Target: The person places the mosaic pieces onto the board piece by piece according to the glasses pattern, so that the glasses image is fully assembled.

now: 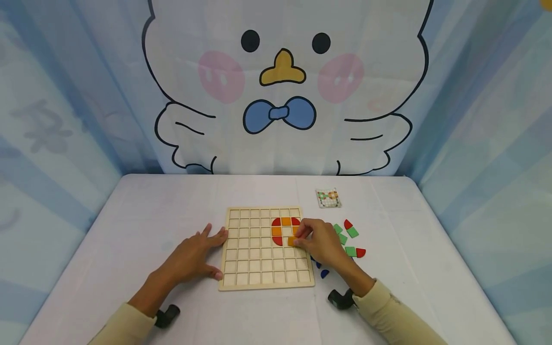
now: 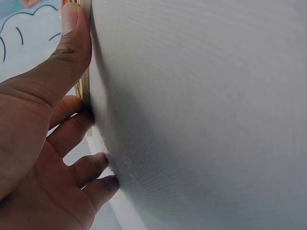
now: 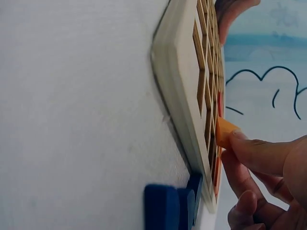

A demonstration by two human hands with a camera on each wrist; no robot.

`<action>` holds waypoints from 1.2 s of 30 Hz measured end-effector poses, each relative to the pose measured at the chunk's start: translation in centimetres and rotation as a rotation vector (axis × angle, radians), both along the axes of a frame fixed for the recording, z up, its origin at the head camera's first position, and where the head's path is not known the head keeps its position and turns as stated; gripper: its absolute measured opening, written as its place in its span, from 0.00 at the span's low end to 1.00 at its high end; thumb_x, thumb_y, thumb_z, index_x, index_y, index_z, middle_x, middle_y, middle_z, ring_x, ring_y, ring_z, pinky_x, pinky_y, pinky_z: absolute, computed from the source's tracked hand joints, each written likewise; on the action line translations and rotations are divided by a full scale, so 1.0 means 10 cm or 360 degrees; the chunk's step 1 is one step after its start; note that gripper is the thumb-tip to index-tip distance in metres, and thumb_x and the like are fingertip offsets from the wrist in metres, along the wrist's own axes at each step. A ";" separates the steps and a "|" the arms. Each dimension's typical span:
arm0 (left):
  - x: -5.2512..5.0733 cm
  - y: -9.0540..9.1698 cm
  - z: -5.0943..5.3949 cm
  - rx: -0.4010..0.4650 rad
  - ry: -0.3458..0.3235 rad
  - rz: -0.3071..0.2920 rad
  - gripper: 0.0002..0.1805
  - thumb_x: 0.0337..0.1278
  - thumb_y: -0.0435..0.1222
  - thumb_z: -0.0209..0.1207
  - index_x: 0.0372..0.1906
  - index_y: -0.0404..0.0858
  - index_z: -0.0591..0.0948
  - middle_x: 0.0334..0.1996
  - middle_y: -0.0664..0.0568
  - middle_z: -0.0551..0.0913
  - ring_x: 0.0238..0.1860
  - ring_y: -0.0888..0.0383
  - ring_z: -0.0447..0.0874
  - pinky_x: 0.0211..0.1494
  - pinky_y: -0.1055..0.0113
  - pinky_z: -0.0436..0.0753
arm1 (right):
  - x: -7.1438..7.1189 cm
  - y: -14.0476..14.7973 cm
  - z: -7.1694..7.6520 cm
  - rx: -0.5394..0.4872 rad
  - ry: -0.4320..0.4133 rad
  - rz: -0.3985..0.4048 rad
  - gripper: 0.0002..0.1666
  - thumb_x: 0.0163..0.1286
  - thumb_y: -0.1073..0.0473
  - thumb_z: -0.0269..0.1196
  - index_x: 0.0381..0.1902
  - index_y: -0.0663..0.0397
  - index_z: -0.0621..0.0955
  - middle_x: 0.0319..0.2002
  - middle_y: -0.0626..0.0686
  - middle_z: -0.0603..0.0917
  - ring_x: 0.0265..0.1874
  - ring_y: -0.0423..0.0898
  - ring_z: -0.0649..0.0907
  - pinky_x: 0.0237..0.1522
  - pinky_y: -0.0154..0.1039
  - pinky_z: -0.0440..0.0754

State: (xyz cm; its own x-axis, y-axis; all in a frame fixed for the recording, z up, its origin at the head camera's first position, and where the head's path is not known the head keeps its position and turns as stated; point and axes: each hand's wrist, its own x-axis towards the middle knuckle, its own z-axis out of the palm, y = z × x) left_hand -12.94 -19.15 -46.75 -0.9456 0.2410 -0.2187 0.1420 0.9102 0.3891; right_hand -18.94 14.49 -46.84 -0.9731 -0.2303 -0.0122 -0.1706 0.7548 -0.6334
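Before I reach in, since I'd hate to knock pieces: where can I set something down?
Bare table: between the left hand and the table's left edge; beyond the grid board, left of the picture card. Crowded: right of the board, where green pieces, red pieces and blue pieces lie by the right hand.

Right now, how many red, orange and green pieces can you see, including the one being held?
Red pieces: 5
Orange pieces: 4, one pinched by the right hand
Green pieces: 4
Total: 13 visible; the hand may hide others.
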 end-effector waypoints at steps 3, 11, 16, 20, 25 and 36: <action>0.00 0.00 0.00 -0.0001 0.0009 -0.0011 0.64 0.36 0.54 0.83 0.83 0.47 0.65 0.82 0.29 0.59 0.75 0.17 0.64 0.74 0.28 0.70 | 0.00 -0.04 -0.01 0.0014 0.0018 -0.0002 0.12 0.63 0.55 0.79 0.31 0.42 0.83 0.28 0.42 0.86 0.28 0.43 0.79 0.33 0.39 0.73; 0.01 0.00 0.00 0.0015 0.0013 -0.0023 0.64 0.36 0.53 0.83 0.83 0.47 0.65 0.81 0.29 0.60 0.74 0.16 0.64 0.73 0.28 0.70 | -0.02 -0.11 -0.02 0.0095 -0.0015 -0.0012 0.12 0.64 0.54 0.79 0.30 0.40 0.84 0.25 0.42 0.83 0.27 0.42 0.80 0.32 0.38 0.73; 0.01 0.00 0.01 0.0017 0.0011 -0.0032 0.64 0.36 0.53 0.83 0.83 0.47 0.65 0.81 0.28 0.59 0.73 0.16 0.65 0.73 0.28 0.71 | -0.03 -0.12 -0.02 0.0113 -0.0020 0.0005 0.11 0.65 0.54 0.78 0.30 0.41 0.85 0.23 0.42 0.82 0.26 0.41 0.79 0.30 0.37 0.72; 0.01 -0.01 0.02 0.0022 0.0017 -0.0043 0.63 0.37 0.53 0.83 0.83 0.46 0.65 0.81 0.29 0.60 0.74 0.17 0.65 0.73 0.28 0.71 | -0.04 -0.12 -0.02 0.0111 -0.0020 0.0014 0.10 0.66 0.54 0.78 0.30 0.41 0.85 0.23 0.42 0.82 0.26 0.41 0.79 0.30 0.37 0.73; 0.01 0.00 0.02 0.0028 0.0027 -0.0052 0.63 0.37 0.53 0.83 0.83 0.46 0.65 0.82 0.31 0.61 0.74 0.17 0.64 0.73 0.28 0.70 | -0.03 -0.09 -0.01 0.0074 -0.0021 0.0000 0.09 0.66 0.53 0.78 0.32 0.41 0.86 0.25 0.42 0.83 0.28 0.42 0.79 0.33 0.38 0.74; 0.02 -0.02 0.02 0.0049 0.0045 -0.0083 0.63 0.38 0.52 0.82 0.83 0.43 0.65 0.82 0.34 0.61 0.74 0.17 0.64 0.74 0.27 0.68 | -0.08 0.24 0.09 0.0060 0.0011 -0.0130 0.07 0.67 0.55 0.76 0.41 0.44 0.88 0.31 0.46 0.86 0.31 0.45 0.80 0.31 0.37 0.75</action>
